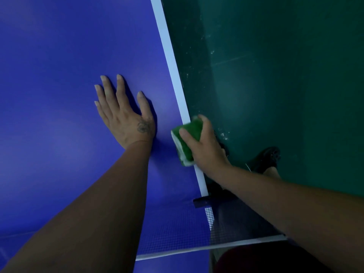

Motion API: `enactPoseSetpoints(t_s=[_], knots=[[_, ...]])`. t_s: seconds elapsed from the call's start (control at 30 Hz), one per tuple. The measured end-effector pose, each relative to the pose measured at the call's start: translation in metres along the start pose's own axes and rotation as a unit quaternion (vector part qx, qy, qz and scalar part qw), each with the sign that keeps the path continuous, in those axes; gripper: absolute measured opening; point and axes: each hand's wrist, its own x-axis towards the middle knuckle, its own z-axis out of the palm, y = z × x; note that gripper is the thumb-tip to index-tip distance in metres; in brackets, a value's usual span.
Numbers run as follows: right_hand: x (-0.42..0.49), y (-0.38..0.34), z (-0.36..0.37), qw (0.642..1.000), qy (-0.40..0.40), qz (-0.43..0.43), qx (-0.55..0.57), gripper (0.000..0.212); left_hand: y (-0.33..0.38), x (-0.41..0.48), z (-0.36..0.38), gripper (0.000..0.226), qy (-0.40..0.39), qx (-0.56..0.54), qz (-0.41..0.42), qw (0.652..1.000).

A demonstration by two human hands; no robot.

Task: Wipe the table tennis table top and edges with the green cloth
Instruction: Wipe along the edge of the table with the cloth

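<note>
We are at the side of the blue surface (59, 75), and we think the step now is wiping its edge. Our right hand (204, 146) is curled tight around the folded green cloth (187, 140), with the thumb on top. It presses the cloth on the white line (171, 62) at the rim. Our left hand (126, 115) lies flat on the blue top with its fingers straight and spread. It is just beside the cloth but not touching it. The net (197, 233) is near us, and the green floor (275, 75) is past the rim. Next, we think the cloth should slide along the white line, away from the net, with a firm push down. We cannot tell how much of the top is clean.
</note>
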Motion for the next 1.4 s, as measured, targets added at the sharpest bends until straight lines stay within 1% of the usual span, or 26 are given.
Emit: enactPoseSetpoints(t_s=[0.07,0.13,0.2,0.23,0.27,0.37,0.43,0.5,0.53,0.63,0.7,0.77,0.87,0.93,1.03,1.1,1.17,1.27,1.33,1.4], knots=[[0.033,-0.021,0.002,0.999,0.007,-0.014,0.031,0.079,0.001,0.000,0.000,0.057,0.003,0.000,0.001,1.000],[0.071,-0.051,-0.002,0.998,0.023,-0.033,0.049,0.075,0.000,0.001,0.000,0.056,0.010,0.000,0.005,1.000],[0.102,-0.080,-0.011,0.997,0.029,-0.065,0.031,0.065,0.000,0.001,0.000,0.055,0.014,-0.002,0.007,1.000],[0.113,-0.090,-0.015,0.996,0.027,-0.080,0.024,0.063,0.001,0.001,-0.001,0.054,0.015,-0.005,0.007,1.000],[0.119,-0.095,-0.017,0.996,0.022,-0.088,0.021,0.065,0.001,0.001,-0.001,0.054,0.015,-0.008,0.007,1.000],[0.108,-0.080,-0.018,0.996,0.007,-0.088,0.014,0.091,0.002,0.001,-0.002,0.054,0.014,-0.010,0.008,1.000],[0.080,-0.049,-0.015,0.997,-0.004,-0.076,0.010,0.108,0.002,0.002,-0.003,0.054,0.015,-0.009,0.008,1.000],[0.044,-0.008,-0.012,0.999,-0.017,-0.044,0.005,0.118,0.002,0.002,-0.003,0.053,0.014,-0.008,0.006,1.000],[0.026,0.013,-0.011,0.999,-0.026,-0.027,-0.008,0.117,0.003,0.001,-0.004,0.054,0.012,-0.009,0.005,1.000],[-0.011,0.060,-0.007,0.995,-0.044,0.010,-0.085,0.102,0.002,0.001,-0.004,0.054,0.000,-0.012,0.002,1.000],[-0.015,0.067,-0.003,0.996,-0.032,0.025,-0.076,0.100,0.001,0.001,-0.004,0.055,-0.004,-0.012,0.000,1.000],[-0.009,0.058,0.000,0.998,-0.010,0.024,-0.048,0.104,0.001,0.001,-0.003,0.055,-0.008,-0.015,-0.002,1.000],[0.008,0.026,-0.001,0.999,-0.006,-0.001,-0.038,0.109,0.001,0.002,-0.004,0.055,-0.014,-0.016,-0.006,1.000],[0.031,-0.002,-0.003,1.000,-0.001,-0.014,-0.019,0.104,0.000,0.001,-0.002,0.054,-0.016,-0.015,-0.004,1.000],[0.084,-0.055,-0.001,0.998,0.035,-0.049,0.021,0.087,0.001,0.001,-0.001,0.051,-0.021,-0.013,-0.009,1.000],[0.118,-0.090,-0.002,0.997,0.047,-0.058,0.016,0.086,0.004,0.003,-0.002,0.051,-0.029,-0.005,-0.009,1.000],[0.137,-0.113,-0.007,0.997,0.028,-0.066,0.009,0.089,0.006,0.004,-0.005,0.053,-0.049,0.013,-0.010,0.999],[0.129,-0.111,-0.021,0.996,-0.001,-0.087,-0.032,0.094,0.011,0.014,-0.005,0.059,-0.101,0.042,-0.041,0.993],[0.104,-0.092,-0.025,0.993,-0.018,-0.097,-0.068,0.098,0.018,0.043,0.002,0.062,-0.121,0.043,-0.083,0.988],[0.076,-0.065,-0.028,0.992,-0.051,-0.086,-0.075,0.098,0.029,0.084,0.011,0.064,-0.131,0.041,-0.114,0.984]])
